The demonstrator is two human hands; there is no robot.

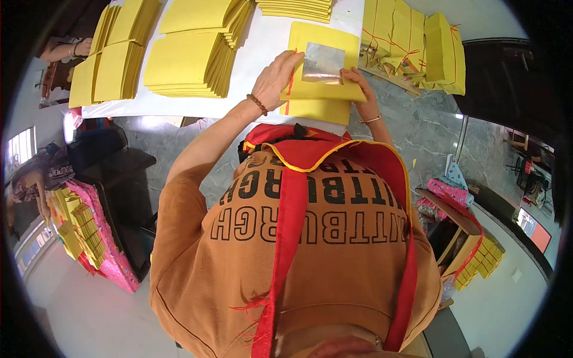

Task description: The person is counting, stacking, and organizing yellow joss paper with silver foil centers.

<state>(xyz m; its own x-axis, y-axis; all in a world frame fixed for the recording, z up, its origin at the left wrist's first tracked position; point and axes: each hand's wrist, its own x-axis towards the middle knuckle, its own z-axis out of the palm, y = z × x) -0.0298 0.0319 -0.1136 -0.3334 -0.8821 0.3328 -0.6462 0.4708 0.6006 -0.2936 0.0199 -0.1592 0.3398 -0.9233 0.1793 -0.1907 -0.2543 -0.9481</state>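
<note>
At the near edge of the white-covered table (250,56) lies a yellow rectangular paper sheet (325,90) bearing a silver foil square (323,62). The left hand (276,79) rests on the sheet's left side, fingers close together; the right hand (364,92) touches its right side, pinch indeterminable. Stacks of yellow folded paper (179,68) occupy the table's left part.

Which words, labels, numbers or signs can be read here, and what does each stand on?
Sweatshirt: three rows of large dark capitals, partly hidden by a red strap; wording not copied here.
Yellow paper and silver sheet: no lettering can be made out.
Red-and-white panel, far right: any text is too small to read.
</note>
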